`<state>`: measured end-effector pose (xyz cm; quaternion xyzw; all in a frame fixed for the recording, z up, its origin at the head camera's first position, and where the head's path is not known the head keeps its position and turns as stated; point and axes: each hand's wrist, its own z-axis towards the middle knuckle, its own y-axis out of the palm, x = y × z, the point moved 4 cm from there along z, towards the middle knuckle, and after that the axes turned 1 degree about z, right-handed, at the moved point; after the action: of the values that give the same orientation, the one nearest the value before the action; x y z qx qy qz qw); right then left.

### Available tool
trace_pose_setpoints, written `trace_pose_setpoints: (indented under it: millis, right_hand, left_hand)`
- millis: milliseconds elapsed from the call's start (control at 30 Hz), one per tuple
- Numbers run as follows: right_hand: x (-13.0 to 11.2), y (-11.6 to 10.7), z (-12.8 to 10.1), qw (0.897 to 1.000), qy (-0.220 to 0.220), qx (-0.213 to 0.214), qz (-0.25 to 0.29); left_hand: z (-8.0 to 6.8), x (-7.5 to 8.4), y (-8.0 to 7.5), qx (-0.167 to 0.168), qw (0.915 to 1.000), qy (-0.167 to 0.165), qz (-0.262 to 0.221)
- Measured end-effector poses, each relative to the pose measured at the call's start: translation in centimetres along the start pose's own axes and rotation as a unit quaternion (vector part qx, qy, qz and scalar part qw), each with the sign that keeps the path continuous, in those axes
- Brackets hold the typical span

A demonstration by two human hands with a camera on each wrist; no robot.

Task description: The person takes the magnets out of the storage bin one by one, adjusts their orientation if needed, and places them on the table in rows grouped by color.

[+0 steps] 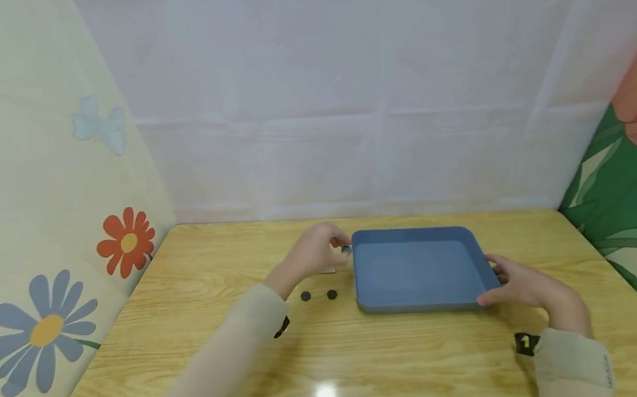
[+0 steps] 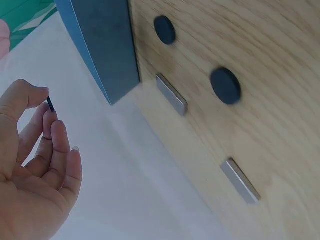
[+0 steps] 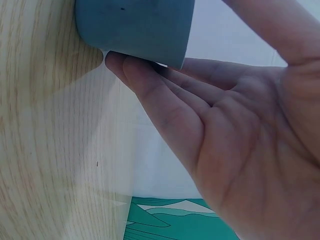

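Centre frame: left hand (image 1: 313, 251) pinches a small, thin black disc (image 2: 50, 104) between thumb and fingers (image 2: 50, 127), just beside the blue tray (image 1: 421, 272). Right hand (image 1: 526, 286), fingers straight, steadies the tray's lower-right corner on the wooden worktop (image 1: 372, 362).

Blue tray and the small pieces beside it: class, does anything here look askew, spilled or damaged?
Nothing stands out. The blue tray sits flat and looks intact; two dark discs and two grey bars lie loose on the wooden table beside it, none broken.

right hand (image 3: 240, 145) | straight fingers (image 3: 150, 85) touching blue tray (image 3: 135, 25) corner; wooden table (image 3: 45, 150)
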<state>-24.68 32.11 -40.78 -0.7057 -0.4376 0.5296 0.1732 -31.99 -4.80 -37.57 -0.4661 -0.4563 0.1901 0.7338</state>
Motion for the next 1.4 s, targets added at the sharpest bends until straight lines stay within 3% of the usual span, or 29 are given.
trace_pose_setpoints:
  millis: [300, 733, 1200, 1400]
  right_hand:
    - [0.3, 0.0, 0.2, 1.0, 0.007, -0.007, 0.004]
    - [0.1, -0.2, 0.1, 1.0, -0.001, -0.003, -0.005]
    - [0.2, -0.2, 0.1, 1.0, 0.006, -0.007, -0.006]
    - [0.2, -0.1, 0.2, 1.0, 0.006, -0.009, -0.004]
  left_hand:
    - [-2.2, -1.5, -1.8, 0.017, 0.9998, -0.003, 0.005]
    - [-5.6, -4.0, -4.0, 0.043, 0.9981, -0.042, 0.015]
    - [-8.4, -6.3, -4.4, 0.063, 0.9963, -0.057, 0.01]
    - [-9.2, -7.2, -3.9, 0.055, 0.9956, -0.076, -0.004]
